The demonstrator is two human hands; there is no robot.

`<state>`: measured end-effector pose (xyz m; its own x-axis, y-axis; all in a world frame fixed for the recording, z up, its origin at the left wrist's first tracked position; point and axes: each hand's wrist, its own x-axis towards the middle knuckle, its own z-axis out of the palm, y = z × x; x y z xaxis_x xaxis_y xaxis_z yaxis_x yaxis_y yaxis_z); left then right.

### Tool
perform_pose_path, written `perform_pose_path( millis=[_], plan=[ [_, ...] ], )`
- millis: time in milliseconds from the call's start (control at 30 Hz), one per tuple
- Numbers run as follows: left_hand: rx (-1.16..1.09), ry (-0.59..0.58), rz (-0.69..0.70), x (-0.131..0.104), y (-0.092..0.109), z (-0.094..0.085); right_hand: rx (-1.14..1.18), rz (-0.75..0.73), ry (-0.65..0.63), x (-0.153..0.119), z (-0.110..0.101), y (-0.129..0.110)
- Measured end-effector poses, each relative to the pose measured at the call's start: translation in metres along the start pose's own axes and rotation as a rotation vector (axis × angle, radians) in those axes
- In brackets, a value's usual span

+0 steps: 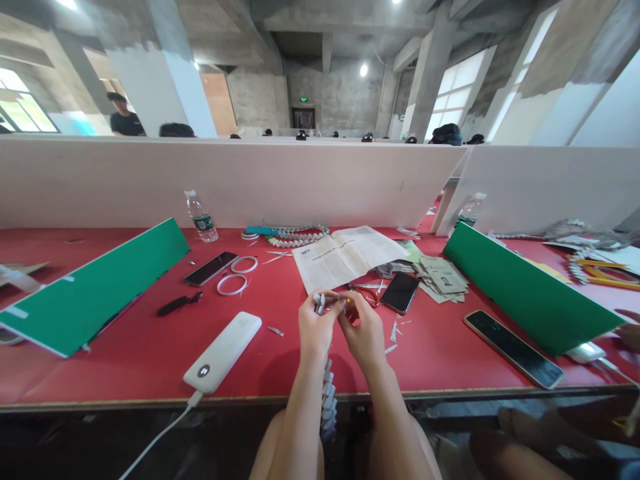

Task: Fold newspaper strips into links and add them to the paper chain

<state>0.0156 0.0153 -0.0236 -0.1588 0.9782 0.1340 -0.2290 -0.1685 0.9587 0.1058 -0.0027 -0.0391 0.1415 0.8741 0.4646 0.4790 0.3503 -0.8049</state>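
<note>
Right now my left hand (pixel 316 327) pinches one end of a folded grey paper chain (pixel 329 400), its thumb and fingers pressed close about the folds; the rest runs down past the near edge of the red table (pixel 280 377) towards my lap. My right hand (pixel 364 327) meets it, fingertips drawn in and touching or nearly touching the left ones; a speck of yellow shows there, but I cannot tell what, if anything, those fingers pinch.

Just beyond my hands lies an open newspaper (pixel 347 257), its columns and headline printed too small for me to read. Red-handled scissors (pixel 370 297) sit partly hidden behind my right hand, with a black phone (pixel 401 292) to their right and a pile of printed paper pieces (pixel 444 277) farther right, their print illegible too. Paper scraps (pixel 393 332) lie near my right wrist. Beyond the newspaper's left side there's another folded chain (pixel 307 235).

To the left I have a white power bank (pixel 227 347) with a small round dark display whose marks I can't make out, two white rings (pixel 233 294) and a second phone (pixel 211 268). At the far left stands a clear bottle (pixel 203 223) wearing a dark green label; I can't read its brand. Another bottle (pixel 470 208) stands behind the green board (pixel 525 287) on the right. On the distant wall a green sign (pixel 303 99) glows, too tiny to read.
</note>
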Motion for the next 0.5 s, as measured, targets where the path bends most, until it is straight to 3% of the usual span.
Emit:
perform_pose_path(
  millis=[133, 333, 500],
  plan=[
    [-0.051, 0.009, 0.003, -0.0016, 0.0015, 0.0002, 0.171, 0.002, -0.014, 0.0008, -0.0008, -0.0023],
    [-0.158, 0.037, -0.116, -0.0010, 0.0055, -0.0007, 0.510, 0.073, -0.089, 0.0026, -0.0017, -0.0042],
    [-0.208, 0.035, -0.195, 0.0017, 0.0048, -0.0022, 0.662, 0.136, -0.024, 0.0054, 0.0015, 0.0025]
  ],
)
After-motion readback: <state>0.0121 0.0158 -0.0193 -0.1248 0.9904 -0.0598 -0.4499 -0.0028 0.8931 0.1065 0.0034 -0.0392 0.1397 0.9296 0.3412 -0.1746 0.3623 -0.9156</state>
